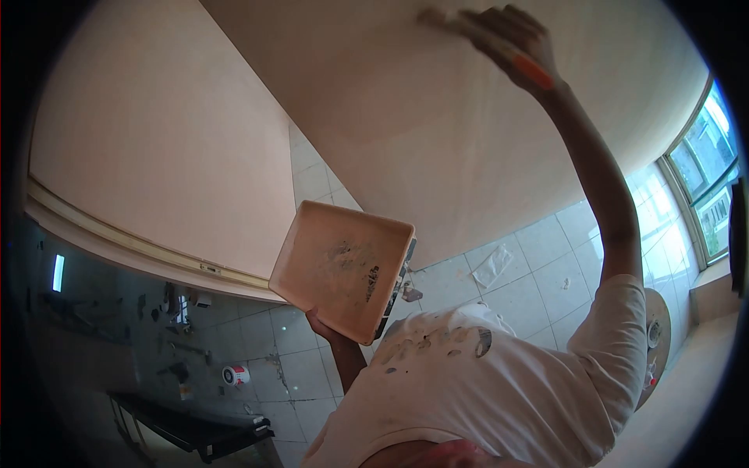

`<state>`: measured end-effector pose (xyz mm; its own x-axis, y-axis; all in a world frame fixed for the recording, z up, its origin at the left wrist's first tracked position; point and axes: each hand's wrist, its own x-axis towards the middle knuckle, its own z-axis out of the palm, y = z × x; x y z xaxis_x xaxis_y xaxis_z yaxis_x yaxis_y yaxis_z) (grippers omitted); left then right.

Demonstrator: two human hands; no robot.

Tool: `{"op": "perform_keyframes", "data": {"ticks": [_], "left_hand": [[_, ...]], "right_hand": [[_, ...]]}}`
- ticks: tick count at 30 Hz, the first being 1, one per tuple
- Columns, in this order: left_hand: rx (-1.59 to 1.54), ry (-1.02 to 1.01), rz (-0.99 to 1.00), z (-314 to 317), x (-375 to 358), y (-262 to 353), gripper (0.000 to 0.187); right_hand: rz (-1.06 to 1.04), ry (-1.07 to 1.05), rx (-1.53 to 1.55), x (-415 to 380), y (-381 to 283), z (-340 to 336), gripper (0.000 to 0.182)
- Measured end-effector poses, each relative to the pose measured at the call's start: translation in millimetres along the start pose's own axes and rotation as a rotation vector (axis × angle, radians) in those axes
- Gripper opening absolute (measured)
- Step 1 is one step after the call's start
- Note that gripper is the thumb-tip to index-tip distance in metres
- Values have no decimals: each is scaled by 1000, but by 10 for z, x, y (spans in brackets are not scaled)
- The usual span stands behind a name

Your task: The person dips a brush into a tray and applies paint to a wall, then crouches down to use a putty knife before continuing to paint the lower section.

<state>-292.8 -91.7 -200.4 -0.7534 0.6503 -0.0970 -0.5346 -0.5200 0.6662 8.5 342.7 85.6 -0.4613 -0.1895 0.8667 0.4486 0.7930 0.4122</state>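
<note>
My right hand (515,39) is raised high, its fingers wrapped round the handle of a paintbrush (534,72) with an orange end. The brush's blurred head lies against the pale wall (421,117) in this view. Lower down, my left hand (324,326) grips the near edge of a peach-coloured paint tray (316,253), mostly hidden behind it. The tray is tilted, its inside facing me, with grey smudges and dark worn patches on the bottom.
A doorway edge (156,238) borders the left wall section. On the tiled floor (530,257) lie a crumpled plastic sheet (491,265), a white-and-red tub (236,375) and a black bench-like object (187,425). A round table (659,327) stands behind my right side, near a window (706,175).
</note>
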Motion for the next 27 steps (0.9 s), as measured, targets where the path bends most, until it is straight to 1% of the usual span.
{"op": "perform_keyframes", "data": {"ticks": [1,3,4,5,6,7,8,9,10,11,13,14,15,17,19,21,22,23,25,26,27], "left_hand": [[-1,-3,3,-24,29,-7,69],[-31,-5,-47,-138,30,-16,68],[-33,-6,-48,-97,18,-13,68],[-28,24,-30,-15,1,-5,67],[-24,54,-11,23,-6,-5,66],[-29,56,-14,-43,6,-18,66],[-35,66,-25,-137,29,-29,65],[-44,71,-34,-210,44,-63,64],[-54,65,-33,-196,48,-70,64],[-98,46,-61,-163,36,-63,64],[-139,15,-88,-131,75,-82,64],[-83,20,-45,-159,66,-93,65],[-24,28,-1,-182,43,-89,65],[-29,32,-14,-143,12,-67,66],[-37,41,-23,-102,-22,-51,67],[9,54,-10,-105,-57,-35,69],[10,59,-9,-142,-82,-27,69],[16,67,0,-183,-82,-21,70],[14,71,11,-205,-28,-32,71],[12,60,24,-204,-5,-21,72],[9,50,36,-202,9,-26,72]], "right_hand": [[-1,4,-2,56,-6,-18,33],[121,279,46,99,-73,-52,29],[-19,218,-81,0,-80,18,38],[-28,97,46,-247,-165,157,42],[69,-92,77,-496,-405,253,46],[79,-198,136,-857,-577,443,48],[101,-363,245,-1124,-745,492,46],[63,-403,237,-1391,-918,530,42],[111,-644,300,-1427,-1020,377,40],[145,-735,336,-1377,-1069,283,38],[63,-670,290,-1276,-898,331,41],[-26,-542,256,-1103,-709,365,41],[-112,-414,224,-825,-466,366,40],[-258,-330,83,-19,-8,106,40],[-80,-142,350,364,480,90,45],[-247,169,141,1031,450,-246,27],[-279,218,39,1064,496,-249,28],[-280,218,42,972,469,-191,28],[-135,32,190,509,343,15,48],[-139,-10,58,216,277,192,50],[-91,-41,90,-88,93,341,50]]}}
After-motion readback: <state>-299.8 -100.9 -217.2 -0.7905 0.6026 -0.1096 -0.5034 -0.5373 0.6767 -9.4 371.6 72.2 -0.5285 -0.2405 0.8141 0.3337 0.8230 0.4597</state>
